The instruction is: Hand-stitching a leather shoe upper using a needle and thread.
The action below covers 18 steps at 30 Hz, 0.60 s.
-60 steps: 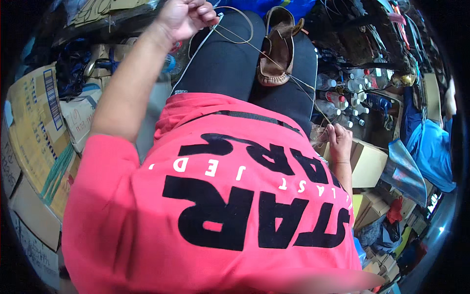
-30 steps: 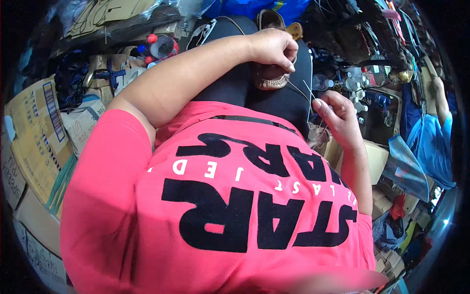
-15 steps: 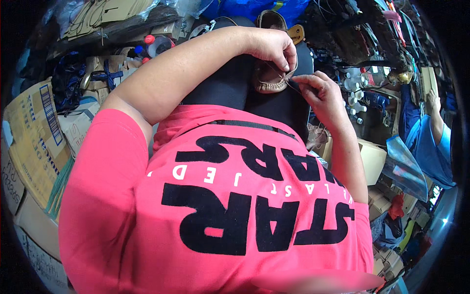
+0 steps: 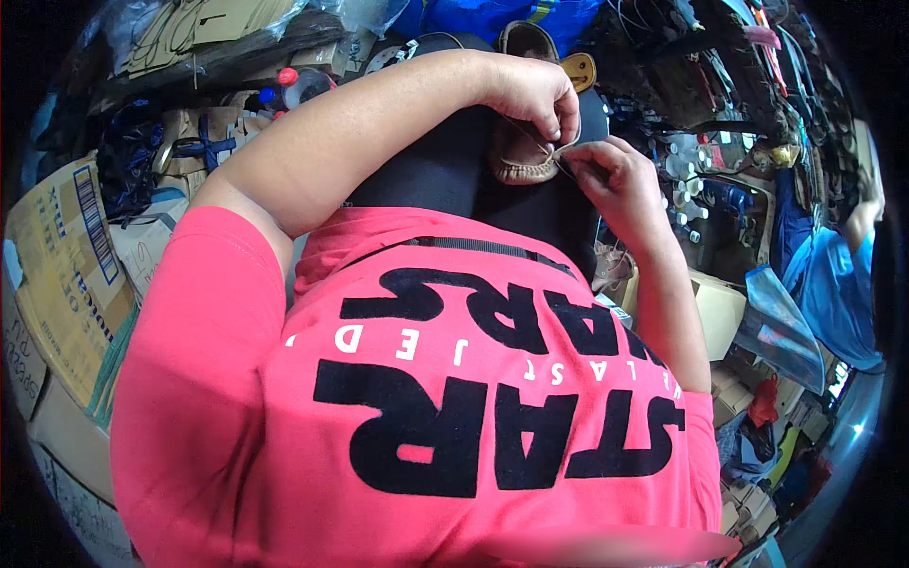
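Observation:
A brown moccasin (image 4: 523, 170) with a puckered, stitched toe seam rests on my dark-trousered lap, toe toward me. Over its far part, my left hand (image 4: 542, 99) is closed, thumb and fingers pinched on a thin thread at the seam. At the shoe's right edge my right hand (image 4: 620, 180) pinches the thread (image 4: 561, 163), which loops beside the fingertips. Whether a needle is there is too small to tell. My left hand hides part of the shoe; its dark-lined heel opening (image 4: 526, 40) shows beyond that hand.
A tan leather piece with holes (image 4: 579, 70) lies just past the shoe. Cardboard boxes (image 4: 71, 256) are stacked at left, with red-capped bottles (image 4: 301, 85) nearer the lap. Several small white bottles (image 4: 686, 170) stand at right. Another person's arm (image 4: 864, 213) shows at the far right.
The right fingertips have shifted slightly left and up, nearer the left hand, and a thread loop now shows by them. The shoe stays nearly in place. The other person's arm has moved slightly.

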Each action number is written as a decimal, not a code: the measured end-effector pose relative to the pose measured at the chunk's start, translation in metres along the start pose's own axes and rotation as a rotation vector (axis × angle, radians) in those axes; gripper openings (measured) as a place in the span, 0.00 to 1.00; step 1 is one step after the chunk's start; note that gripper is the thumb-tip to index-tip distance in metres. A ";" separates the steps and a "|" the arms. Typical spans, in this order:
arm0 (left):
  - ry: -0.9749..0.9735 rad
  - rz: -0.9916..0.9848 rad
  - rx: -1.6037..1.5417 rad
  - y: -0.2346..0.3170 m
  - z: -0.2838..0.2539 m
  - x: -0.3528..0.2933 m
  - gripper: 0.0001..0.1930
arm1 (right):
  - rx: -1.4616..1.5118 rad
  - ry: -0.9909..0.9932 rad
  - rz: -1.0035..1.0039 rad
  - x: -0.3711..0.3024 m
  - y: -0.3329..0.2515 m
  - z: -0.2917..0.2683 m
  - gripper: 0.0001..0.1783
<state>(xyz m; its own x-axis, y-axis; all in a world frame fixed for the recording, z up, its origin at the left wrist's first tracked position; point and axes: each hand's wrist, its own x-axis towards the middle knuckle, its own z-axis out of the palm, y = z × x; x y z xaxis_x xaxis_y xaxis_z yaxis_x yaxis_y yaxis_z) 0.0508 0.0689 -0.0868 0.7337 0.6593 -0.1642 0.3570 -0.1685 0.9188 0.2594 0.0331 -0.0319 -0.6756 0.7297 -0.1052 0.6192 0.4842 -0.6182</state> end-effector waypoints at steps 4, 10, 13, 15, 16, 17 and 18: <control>-0.007 0.076 0.050 -0.005 -0.001 -0.002 0.10 | -0.008 -0.030 -0.015 0.004 0.011 -0.001 0.09; 0.041 0.150 0.143 -0.003 0.000 -0.008 0.12 | 0.431 -0.157 0.082 0.005 0.043 0.001 0.12; 0.044 0.146 0.138 -0.002 0.000 -0.010 0.12 | 0.466 -0.183 0.077 0.009 0.047 0.001 0.11; 0.049 0.147 0.142 -0.001 0.000 -0.011 0.12 | 0.462 -0.179 0.063 0.009 0.051 0.005 0.10; 0.052 0.147 0.140 -0.002 0.001 -0.011 0.12 | 0.462 -0.179 0.056 0.008 0.052 0.006 0.10; 0.053 0.150 0.111 -0.003 0.001 -0.011 0.11 | 0.448 -0.168 0.063 0.008 0.052 0.008 0.10; 0.055 0.153 0.116 -0.003 0.000 -0.011 0.11 | 0.445 -0.164 0.059 0.008 0.053 0.007 0.10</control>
<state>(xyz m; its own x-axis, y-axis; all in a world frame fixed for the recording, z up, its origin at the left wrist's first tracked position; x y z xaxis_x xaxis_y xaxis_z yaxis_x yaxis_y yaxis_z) 0.0416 0.0619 -0.0882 0.7529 0.6582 -0.0029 0.3105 -0.3512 0.8833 0.2836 0.0615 -0.0709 -0.7210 0.6463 -0.2499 0.4515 0.1645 -0.8770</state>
